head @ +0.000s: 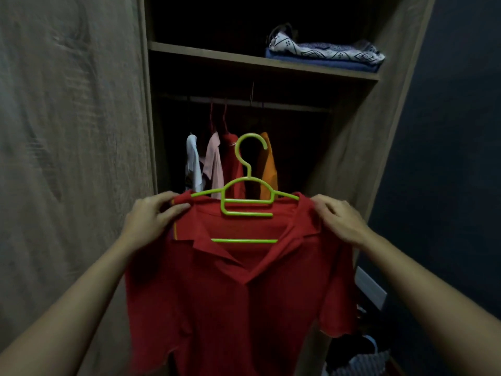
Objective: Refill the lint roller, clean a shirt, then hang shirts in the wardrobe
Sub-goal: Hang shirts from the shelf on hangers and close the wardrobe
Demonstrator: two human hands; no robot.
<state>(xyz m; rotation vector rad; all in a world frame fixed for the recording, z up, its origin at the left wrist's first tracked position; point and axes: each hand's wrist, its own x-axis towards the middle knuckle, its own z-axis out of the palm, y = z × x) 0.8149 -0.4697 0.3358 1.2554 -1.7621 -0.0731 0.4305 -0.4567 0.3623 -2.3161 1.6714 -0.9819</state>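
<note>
Head view, and here is the red shirt (238, 294) held up in front of the open wardrobe (360, 147), collar toward us, draped on a lime green hanger (245, 202) whose hook stands upright above the neckline. The left hand (149, 215) pinches the shirt's left shoulder, thumb pressed over the fabric just where the hanger's arm tip pokes out. The right hand (339, 221) is bunched around the opposite shoulder, fingers curled into the cloth beside the other hanger tip. Both forearms reach in from the lower corners. Behind the hook, down in the dark of the wardrobe, a rail (244, 102) carries garments already hanging: a white shirt (193, 164), a pink shirt (215, 164), another red one (233, 161) and an orange shirt (268, 166), packed close side by side. Above the rail, on the shelf (206, 54), a stack of folded cloths (325, 54) sits toward the right, a patterned white piece lying on blue. The wardrobe door (70, 158), wood grained, fills the left side. Low right, some striped fabric lies in shadow, too dim to identify.
</note>
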